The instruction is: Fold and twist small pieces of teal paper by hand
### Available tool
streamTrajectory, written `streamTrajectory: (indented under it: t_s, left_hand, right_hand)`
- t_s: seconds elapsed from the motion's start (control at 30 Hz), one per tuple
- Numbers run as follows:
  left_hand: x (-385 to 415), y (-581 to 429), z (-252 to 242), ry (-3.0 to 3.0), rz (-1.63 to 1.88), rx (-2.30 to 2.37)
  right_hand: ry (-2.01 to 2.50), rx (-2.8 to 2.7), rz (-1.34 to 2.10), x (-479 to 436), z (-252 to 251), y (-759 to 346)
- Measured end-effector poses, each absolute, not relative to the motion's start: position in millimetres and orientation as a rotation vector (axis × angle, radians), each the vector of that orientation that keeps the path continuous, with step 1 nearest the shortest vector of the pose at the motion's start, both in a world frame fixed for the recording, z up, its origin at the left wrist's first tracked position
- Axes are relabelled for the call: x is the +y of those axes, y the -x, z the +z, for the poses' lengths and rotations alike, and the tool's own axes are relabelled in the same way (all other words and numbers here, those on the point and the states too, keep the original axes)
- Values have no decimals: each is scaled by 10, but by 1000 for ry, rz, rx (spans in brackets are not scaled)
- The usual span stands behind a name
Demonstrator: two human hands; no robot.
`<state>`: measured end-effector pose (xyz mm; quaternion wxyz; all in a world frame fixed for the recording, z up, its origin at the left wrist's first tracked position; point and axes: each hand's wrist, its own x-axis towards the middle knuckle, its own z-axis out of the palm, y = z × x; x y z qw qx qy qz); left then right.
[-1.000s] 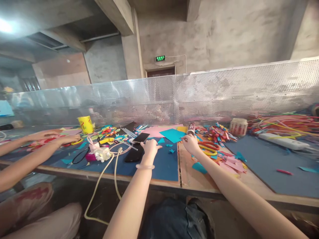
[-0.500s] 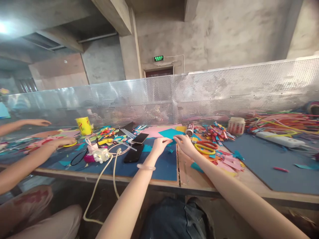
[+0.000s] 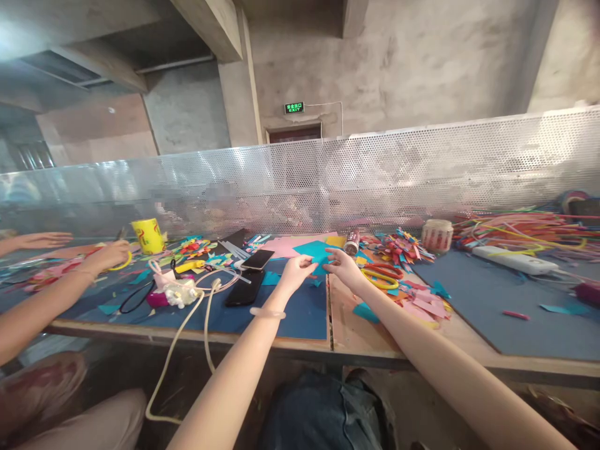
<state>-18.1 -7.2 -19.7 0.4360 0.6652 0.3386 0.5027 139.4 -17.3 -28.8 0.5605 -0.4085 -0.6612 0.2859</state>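
Basically, head view: left hand (image 3: pixel 294 274) and right hand (image 3: pixel 345 269) were close together over the desk (image 3: pixel 300 312), fingertips at the near edge of a teal paper sheet (image 3: pixel 314 250). Left fingers (image 3: pixel 307 264) were narrow and curled at that edge; couldn't tell whether they gripped it. Right fingers (image 3: pixel 328 254) were parted, at the same edge. Two phones (image 3: pixel 244 287) lay just left of the left fingers, scissors (image 3: pixel 377 278) just right of the right fingers, a small bottle (image 3: pixel 350 241) beyond them. A co-worker's hand (image 3: pixel 111 255) was well apart, far left.
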Motion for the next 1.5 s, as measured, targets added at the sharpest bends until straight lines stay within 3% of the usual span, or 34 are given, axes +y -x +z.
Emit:
streamTrajectory:
  t_s: [0.83,0.97,1.27,1.5]
  left_hand:
    - [-109,264,-159,-1308,1240,618]
    - [-91,264,-185,-1313,1256,619]
    - [-42,251,-221,-1421,1198,720]
    - [-46,250,-178,-1476,1240,904]
  right_hand:
    - [814,-2057,-280,-327,-217,-1338]
    - [814,-1979,-186,-308,-232,-1316]
    - [1018,-1545,483,-247,-233,-1366]
    - [874,-1540,590,-201,-229,-1430]
